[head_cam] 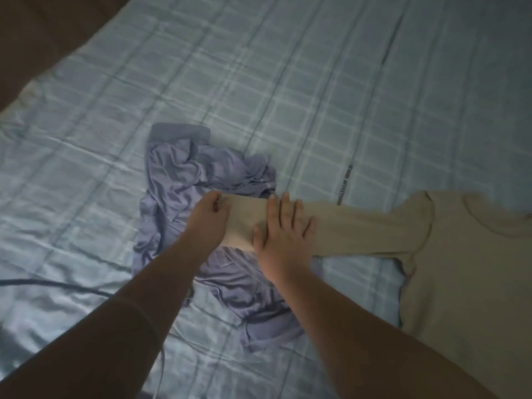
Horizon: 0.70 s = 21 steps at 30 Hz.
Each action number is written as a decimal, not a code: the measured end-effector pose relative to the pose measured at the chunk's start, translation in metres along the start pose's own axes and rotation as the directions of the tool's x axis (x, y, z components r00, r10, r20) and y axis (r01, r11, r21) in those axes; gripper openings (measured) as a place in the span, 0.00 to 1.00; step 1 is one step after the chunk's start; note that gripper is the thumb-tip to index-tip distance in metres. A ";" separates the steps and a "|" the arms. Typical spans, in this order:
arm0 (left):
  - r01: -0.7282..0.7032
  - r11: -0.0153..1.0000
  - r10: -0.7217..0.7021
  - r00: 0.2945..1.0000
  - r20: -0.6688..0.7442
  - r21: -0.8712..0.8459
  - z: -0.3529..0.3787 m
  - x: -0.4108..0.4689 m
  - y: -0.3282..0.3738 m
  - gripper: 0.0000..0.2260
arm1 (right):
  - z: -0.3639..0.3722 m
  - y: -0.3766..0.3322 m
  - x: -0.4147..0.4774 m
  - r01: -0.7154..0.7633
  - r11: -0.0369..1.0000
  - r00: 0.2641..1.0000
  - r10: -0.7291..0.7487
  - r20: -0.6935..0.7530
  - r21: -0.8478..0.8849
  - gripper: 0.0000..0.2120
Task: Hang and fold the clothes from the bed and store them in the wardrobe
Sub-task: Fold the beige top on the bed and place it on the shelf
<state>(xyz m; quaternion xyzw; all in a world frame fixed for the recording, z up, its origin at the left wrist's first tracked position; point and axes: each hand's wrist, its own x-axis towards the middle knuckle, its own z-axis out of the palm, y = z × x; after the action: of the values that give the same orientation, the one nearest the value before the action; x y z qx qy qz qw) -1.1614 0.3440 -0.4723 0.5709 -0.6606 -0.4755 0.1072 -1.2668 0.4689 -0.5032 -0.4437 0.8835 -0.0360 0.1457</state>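
A beige long-sleeved top (460,254) lies spread on the bed at the right, its sleeve stretched out to the left. My left hand (208,217) pinches the cuff end of that sleeve. My right hand (283,228) rests flat on the sleeve, fingers spread, just right of the left hand. Under both hands lies a crumpled purple garment (184,180) with a darker waistband at its far end. The sleeve's cuff overlaps this purple garment.
The bed is covered by a light blue checked sheet (288,82) with creases. A dark cable (57,283) runs across the sheet at the lower left. A dark brown surface (43,30) borders the bed at the upper left.
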 end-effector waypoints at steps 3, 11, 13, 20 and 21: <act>0.001 0.988 0.006 0.999 -0.044 0.155 0.010 0.010 -0.016 0.06 | 0.023 -0.010 -0.003 -0.033 0.999 0.999 0.033 0.034 0.004 0.33; 0.099 0.979 -0.076 0.989 -0.130 0.179 0.028 -0.018 -0.034 0.06 | 0.038 0.000 0.001 0.054 0.998 0.987 -0.048 0.155 -0.039 0.33; 0.115 0.985 -0.098 0.986 -0.138 0.127 0.026 -0.019 -0.028 0.07 | 0.032 0.003 0.003 0.072 0.997 0.979 -0.072 0.189 0.003 0.34; 0.152 0.929 -0.164 0.986 -0.008 -0.339 0.047 -0.044 0.050 0.06 | -0.033 0.055 -0.021 0.090 0.781 0.990 -0.005 -0.137 0.618 0.22; 0.157 0.887 -0.143 0.988 0.066 -0.435 0.060 -0.053 0.066 0.07 | -0.044 0.067 -0.028 0.038 0.647 0.985 0.104 -0.138 0.761 0.16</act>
<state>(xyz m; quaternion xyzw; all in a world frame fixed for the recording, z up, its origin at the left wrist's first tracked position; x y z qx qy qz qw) -1.2281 0.4128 -0.4326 0.5737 -0.4923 -0.6278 0.1853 -1.3154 0.5285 -0.4674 -0.3207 0.8037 -0.4381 0.2436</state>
